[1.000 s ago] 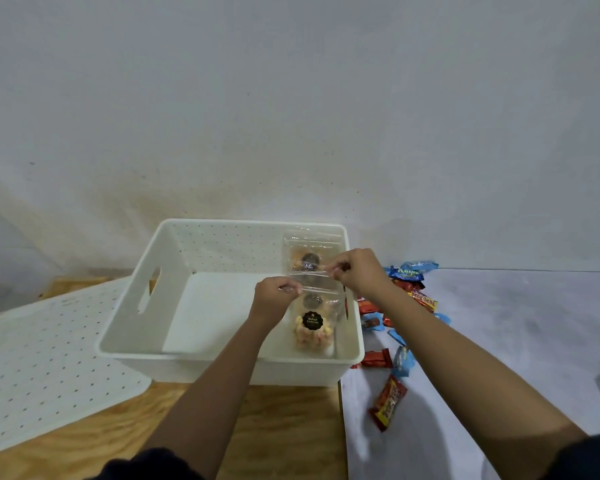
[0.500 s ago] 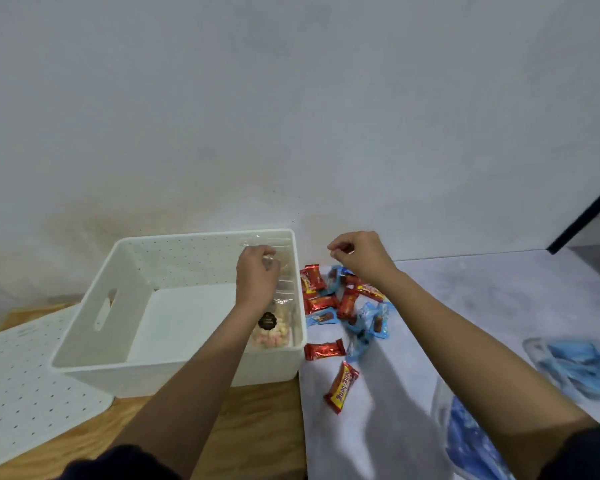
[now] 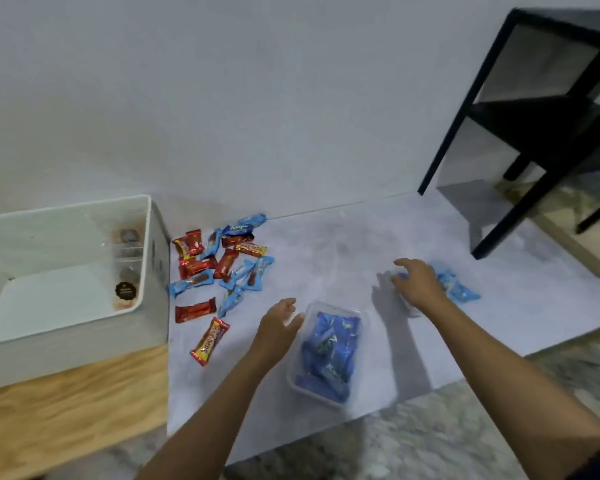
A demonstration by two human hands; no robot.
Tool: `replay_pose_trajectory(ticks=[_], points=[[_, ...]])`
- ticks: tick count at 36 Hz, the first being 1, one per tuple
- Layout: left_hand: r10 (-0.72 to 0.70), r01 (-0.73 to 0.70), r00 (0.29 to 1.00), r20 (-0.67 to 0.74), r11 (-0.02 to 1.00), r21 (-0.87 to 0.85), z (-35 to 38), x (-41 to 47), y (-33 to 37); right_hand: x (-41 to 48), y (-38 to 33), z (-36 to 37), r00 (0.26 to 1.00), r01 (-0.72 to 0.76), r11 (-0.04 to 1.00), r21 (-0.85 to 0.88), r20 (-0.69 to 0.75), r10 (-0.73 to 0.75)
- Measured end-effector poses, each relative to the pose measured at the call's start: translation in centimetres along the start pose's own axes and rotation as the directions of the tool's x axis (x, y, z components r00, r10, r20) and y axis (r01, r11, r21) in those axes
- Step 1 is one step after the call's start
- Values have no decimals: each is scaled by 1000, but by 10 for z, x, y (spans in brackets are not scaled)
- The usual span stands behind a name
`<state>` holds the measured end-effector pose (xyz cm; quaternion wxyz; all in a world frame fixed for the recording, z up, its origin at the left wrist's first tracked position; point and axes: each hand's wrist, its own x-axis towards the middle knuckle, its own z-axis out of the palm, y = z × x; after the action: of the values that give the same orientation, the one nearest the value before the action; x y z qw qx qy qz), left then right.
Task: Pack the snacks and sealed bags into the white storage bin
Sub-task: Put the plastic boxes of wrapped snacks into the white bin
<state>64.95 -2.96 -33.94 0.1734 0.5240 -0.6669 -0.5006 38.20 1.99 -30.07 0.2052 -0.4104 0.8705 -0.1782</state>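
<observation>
The white storage bin (image 3: 156, 258) stands at the left and holds clear sealed bags of sweets (image 3: 126, 268) against its right wall. Several red and blue snack bars (image 3: 219, 268) lie scattered just right of it on the pale sheet. A clear sealed bag of blue snacks (image 3: 328, 351) lies near the front, and my left hand (image 3: 279, 323) is open right beside its left edge. Farther right lies another bag of blue snacks (image 3: 454, 287); my right hand (image 3: 418, 284) hovers open over its left end. Whether either hand touches its bag is unclear.
The bin sits on a wooden board (image 3: 66, 403). A pale sheet (image 3: 343, 244) covers the floor by the white wall. A black metal shelf frame (image 3: 534, 133) stands at the right. One red-and-yellow bar (image 3: 209, 340) lies apart near the board's edge.
Both hands left the bin, where they had set a clear bag of sweets, and moved right to the two bags of blue snacks. The view has swung right.
</observation>
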Motion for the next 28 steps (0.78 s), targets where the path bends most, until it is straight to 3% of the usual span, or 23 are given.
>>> replay_pose_trajectory(ticks=[4, 7, 10, 14, 19, 23, 25, 28], points=[[-55, 54, 996, 74, 998, 21, 31, -16, -9, 0, 54, 10, 984, -176, 972, -154, -32, 173], [-87, 84, 994, 64, 995, 44, 44, -19, -13, 2, 74, 23, 968, -246, 954, -168, 9, 251], [-85, 85, 996, 6, 996, -17, 49, -22, -16, 4, 80, 37, 982, -170, 964, -207, 45, 182], [-107, 100, 990, -94, 992, -79, 53, -23, -19, 7, 78, 39, 994, -15, 992, -126, 107, 29], [-178, 129, 953, -244, 970, -207, 65, -21, -18, 14, 76, 34, 948, 250, 965, -78, 224, -228], [-287, 173, 907, -308, 922, -347, 69, -12, -17, 1, 75, 35, 960, 240, 971, 20, 143, -240], [-303, 181, 907, -294, 909, -376, 68, -8, -18, -5, 76, 38, 982, 180, 981, 75, 47, -183], [-290, 187, 927, -238, 907, -378, 64, -5, -22, -11, 73, 41, 997, 74, 974, 214, 19, -79]])
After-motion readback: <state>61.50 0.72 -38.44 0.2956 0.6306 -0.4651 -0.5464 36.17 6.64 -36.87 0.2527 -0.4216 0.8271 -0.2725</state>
